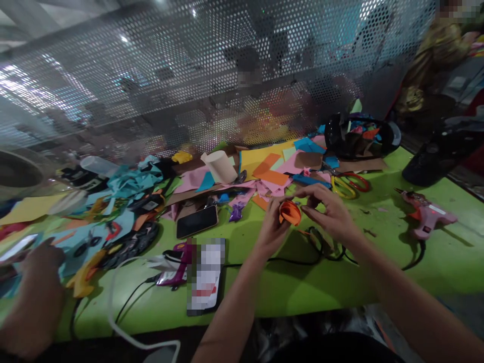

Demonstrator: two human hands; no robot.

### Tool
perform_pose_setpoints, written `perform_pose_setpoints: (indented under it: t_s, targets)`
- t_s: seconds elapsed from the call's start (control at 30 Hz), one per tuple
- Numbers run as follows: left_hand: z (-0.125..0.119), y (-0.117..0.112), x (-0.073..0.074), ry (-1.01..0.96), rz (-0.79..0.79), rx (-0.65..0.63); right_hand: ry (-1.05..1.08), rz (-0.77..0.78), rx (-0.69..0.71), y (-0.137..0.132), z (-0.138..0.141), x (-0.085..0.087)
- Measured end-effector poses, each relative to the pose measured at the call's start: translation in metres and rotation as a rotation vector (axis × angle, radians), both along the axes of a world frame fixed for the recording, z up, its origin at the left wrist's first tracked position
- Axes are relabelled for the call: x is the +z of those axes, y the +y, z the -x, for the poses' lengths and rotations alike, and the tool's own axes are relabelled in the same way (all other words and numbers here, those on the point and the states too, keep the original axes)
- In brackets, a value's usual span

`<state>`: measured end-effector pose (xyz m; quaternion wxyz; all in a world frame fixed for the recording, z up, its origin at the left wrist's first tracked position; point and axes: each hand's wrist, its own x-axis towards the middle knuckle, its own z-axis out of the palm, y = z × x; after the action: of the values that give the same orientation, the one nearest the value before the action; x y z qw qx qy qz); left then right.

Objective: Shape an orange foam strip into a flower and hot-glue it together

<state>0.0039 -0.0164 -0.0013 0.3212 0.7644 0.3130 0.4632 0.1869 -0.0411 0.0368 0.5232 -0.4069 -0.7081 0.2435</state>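
Observation:
My left hand (273,222) grips a curled orange paper rosette (290,214) above the green table. Its rolled layers face me. Close by on the right, my right hand (325,209) has thumb and fingertips pinched together at the rosette's edge; whether a bit of paper lies between them is too small to tell. Below the hands, a black cable (295,260) runs over the table. Behind them lie pink paper scraps (270,189), orange paper strips (270,170) and scissors with yellow and red handles (345,186).
A pink glue gun (431,217) stands at the right, and a purple one (176,264) lies left of a phone (217,287). Another phone (197,222) lies farther back. At far left is another person's hand (45,262) near a yellow glue gun (85,275). A perforated screen (212,91) closes the back.

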Motion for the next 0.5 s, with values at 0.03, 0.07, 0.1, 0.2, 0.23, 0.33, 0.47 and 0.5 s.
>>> perform_pose_setpoints:
  t_s: [0.03,0.07,0.1,0.2,0.23,0.33,0.47,0.5]
  targets:
    - [0.000,0.001,0.000,0.014,-0.034,0.030,0.014,-0.001,-0.024,-0.001,0.000,0.000]
    - [0.000,0.001,0.000,0.024,-0.069,0.056,0.023,0.000,-0.043,-0.002,0.000,0.001]
    - [-0.001,0.001,0.000,0.033,-0.100,0.075,0.025,0.002,-0.055,-0.003,0.000,0.001]
    - [-0.002,0.001,-0.001,0.051,-0.156,0.092,-0.001,-0.009,-0.062,-0.006,0.001,0.002]
    - [-0.002,0.002,-0.002,0.053,-0.159,0.089,-0.013,-0.017,-0.057,-0.006,0.002,0.002]
    - [-0.001,0.003,-0.007,0.043,-0.139,0.082,-0.036,-0.053,-0.022,-0.008,0.002,0.003]
    - [-0.001,0.007,-0.018,-0.006,-0.100,0.062,-0.062,-0.096,0.026,-0.010,0.003,0.006]
    - [-0.001,0.007,-0.021,-0.024,-0.078,0.053,-0.075,-0.104,0.036,-0.011,0.003,0.007]
